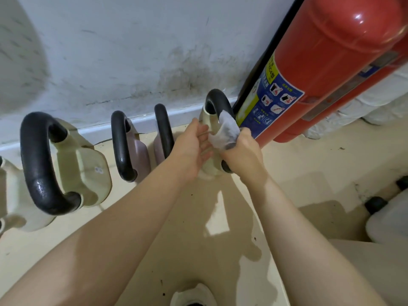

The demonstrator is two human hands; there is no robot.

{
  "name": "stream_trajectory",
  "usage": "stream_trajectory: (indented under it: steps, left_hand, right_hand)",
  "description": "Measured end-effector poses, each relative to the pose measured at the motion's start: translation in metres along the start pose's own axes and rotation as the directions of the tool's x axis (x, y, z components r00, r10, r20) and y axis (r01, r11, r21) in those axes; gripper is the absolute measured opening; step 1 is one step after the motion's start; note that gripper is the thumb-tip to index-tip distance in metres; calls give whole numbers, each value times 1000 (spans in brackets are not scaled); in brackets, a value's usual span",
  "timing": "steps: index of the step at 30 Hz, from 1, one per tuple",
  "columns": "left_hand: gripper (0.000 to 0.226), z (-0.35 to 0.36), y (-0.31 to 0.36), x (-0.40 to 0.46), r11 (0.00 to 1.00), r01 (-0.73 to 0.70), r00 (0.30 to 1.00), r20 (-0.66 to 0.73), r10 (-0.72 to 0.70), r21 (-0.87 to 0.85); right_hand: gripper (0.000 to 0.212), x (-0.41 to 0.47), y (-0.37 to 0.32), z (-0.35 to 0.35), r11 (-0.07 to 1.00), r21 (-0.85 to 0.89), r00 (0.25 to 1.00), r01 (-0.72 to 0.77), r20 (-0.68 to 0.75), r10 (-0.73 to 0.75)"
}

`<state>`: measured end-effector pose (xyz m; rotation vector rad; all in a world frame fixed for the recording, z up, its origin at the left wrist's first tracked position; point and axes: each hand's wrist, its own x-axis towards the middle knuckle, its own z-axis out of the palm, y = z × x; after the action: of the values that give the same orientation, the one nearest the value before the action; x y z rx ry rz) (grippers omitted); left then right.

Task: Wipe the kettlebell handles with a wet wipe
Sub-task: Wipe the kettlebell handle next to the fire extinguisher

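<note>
**Handle Wipe in Progress: Kettlebell Beside the Extinguisher**

Forearms reach in from the near edge toward the hands. Right hand grips the wet wipe, with the fingers curled round it and round the black handle of the cream kettlebell; the wipe is wrapped over the right limb of that handle. Left hand rests flat against the kettlebell body, fingers straight, bracing it.

Landmark: the red fire extinguisher, which leans against the wall.

- The kettlebell under the hands stands just left of the extinguisher, touching or nearly touching it.
- Two pinkish kettlebells stand further left of the extinguisher.
- A large cream kettlebell stands well left of the extinguisher; its handle shows a wet sheen.

Status, as a judgement: the sheen suggests that handle is already wiped. The handle under the wipe is partly covered. Whether the pinkish pair is done cannot be determined.
</note>
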<state>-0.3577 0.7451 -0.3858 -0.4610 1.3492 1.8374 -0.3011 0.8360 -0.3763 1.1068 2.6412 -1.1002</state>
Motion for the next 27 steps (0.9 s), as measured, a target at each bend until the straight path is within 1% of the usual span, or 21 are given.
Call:
stream_trajectory:
  steps: [1,2,3,4,5,6,7,9,10,12,13,14,16,18,20,21,23,26,27]
  left_hand:
    - [35,2,0,0,1000,-4,1000,6,4,26]
    - [36,4,-1,1,999,-7,1000,18,6,46]
    - [38,6,-2,1,998,-11,1000,23,9,60]
    - [41,7,-3,1,997,-17,1000,27,15,70]
    - [44,7,-5,0,996,-25,1000,21,24,84]
    - [45,6,-8,2,996,-28,1000,4,28,82]
    - [45,6,-9,2,996,-32,999,-11,33,83]
    - [40,6,-10,1,994,-42,998,-43,47,101]
    - [37,5,-8,2,994,-48,996,-69,56,100]
    - [34,7,-4,10,989,-66,990,-111,81,132]
    - [33,11,0,11,982,-65,992,-99,83,177]
    - [35,17,3,11,971,-60,994,-80,80,232]
    - [44,31,8,13,927,-76,994,-40,97,367]
    - [48,43,10,14,885,-98,993,-15,118,455]
    - [45,50,10,15,899,-105,993,-5,118,424]
    - [43,52,10,16,913,-99,993,-16,114,396]
    - [42,52,10,14,904,-94,993,-23,114,417]
    - [46,42,11,12,848,-120,992,31,121,517]
    - [47,37,13,7,840,-108,994,46,99,532]
  right_hand:
    - [26,3,-5,-3,999,34,999,-27,48,25]
    - [31,13,-12,-6,994,84,995,-76,77,70]
    - [48,23,-19,-8,979,150,988,-136,91,123]
    - [67,34,-25,-8,966,203,985,-162,93,146]
    - [79,42,-31,-8,971,202,989,-131,96,114]
    - [84,45,-33,-9,984,166,994,-65,98,49]
    - [84,44,-29,-9,990,143,995,-13,100,-1]
    - [74,31,-12,-12,984,169,989,58,125,-80]
    - [64,23,-1,-11,974,208,983,87,138,-117]
    - [35,10,17,-7,947,301,975,112,153,-164]
    - [24,8,22,-3,934,340,975,113,143,-171]
    - [19,9,22,0,928,357,980,103,122,-156]
    - [24,14,20,2,926,371,993,65,69,-97]
    - [29,18,19,1,923,376,993,80,51,-107]
    - [39,20,21,-1,935,334,986,123,63,-152]
    - [41,21,22,-2,943,300,984,141,64,-167]
    - [36,20,23,-3,945,277,977,174,71,-200]
    - [24,17,24,-6,937,305,975,172,86,-207]
    - [28,16,25,-6,942,267,972,201,62,-225]
